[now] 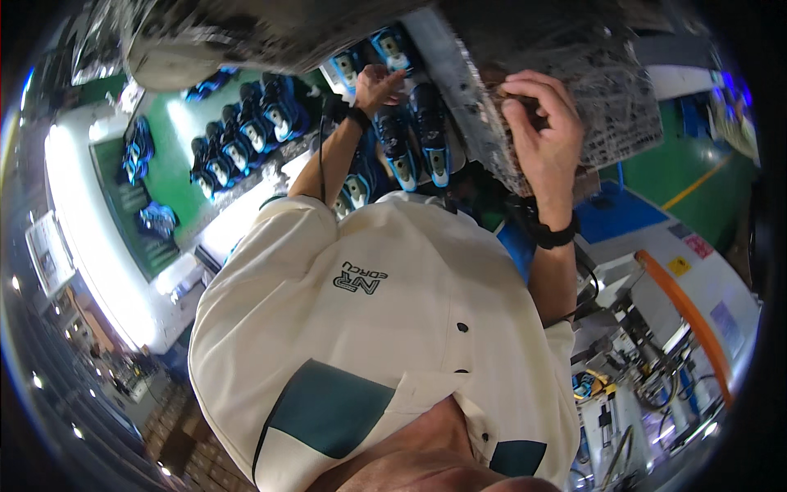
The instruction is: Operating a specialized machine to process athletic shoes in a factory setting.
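Note:
My left hand (379,88) is raised over a row of black-and-blue shoes (393,148), its fingers curled. Whatever it may grip does not show. Below that hand, a dark shoe (429,115) stands beside the others, toes pointing toward me. My right hand (548,135) rests by the worn edge of a scuffed metal plate (611,107). Its thumb and fingers bend toward each other around a small brownish bit, too unclear to name. Black bands circle both wrists, each with a thin cable.
A big grey metal housing (246,41) hangs across the top. More shoes (246,131) line a rack at the left, beside a bright white conveyor edge (98,238). To the right stand a machine with an orange bar (684,307) and a blue panel (615,215).

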Action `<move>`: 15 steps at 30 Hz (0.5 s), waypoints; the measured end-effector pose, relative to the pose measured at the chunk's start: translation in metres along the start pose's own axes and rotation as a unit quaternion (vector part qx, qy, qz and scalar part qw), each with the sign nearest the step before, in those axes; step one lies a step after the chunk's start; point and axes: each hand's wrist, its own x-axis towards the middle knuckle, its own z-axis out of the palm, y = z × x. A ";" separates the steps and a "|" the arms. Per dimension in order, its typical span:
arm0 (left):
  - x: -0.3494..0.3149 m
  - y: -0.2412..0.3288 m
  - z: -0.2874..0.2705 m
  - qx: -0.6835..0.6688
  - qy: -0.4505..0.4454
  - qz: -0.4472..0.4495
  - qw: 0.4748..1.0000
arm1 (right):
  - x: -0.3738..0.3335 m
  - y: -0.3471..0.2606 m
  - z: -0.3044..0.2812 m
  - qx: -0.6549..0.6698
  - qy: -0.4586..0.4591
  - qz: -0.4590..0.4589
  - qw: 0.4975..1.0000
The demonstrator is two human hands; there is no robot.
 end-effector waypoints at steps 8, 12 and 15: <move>-0.017 -0.115 -0.159 0.354 0.353 0.127 0.857 | 0.002 -0.003 0.004 -0.055 -0.022 0.020 0.998; 0.037 -0.161 -0.179 0.441 0.304 0.130 0.834 | 0.001 0.002 0.007 -0.060 -0.003 0.022 0.998; 0.062 -0.170 -0.178 0.480 0.269 0.119 0.827 | -0.001 0.006 0.008 -0.070 0.007 0.023 0.997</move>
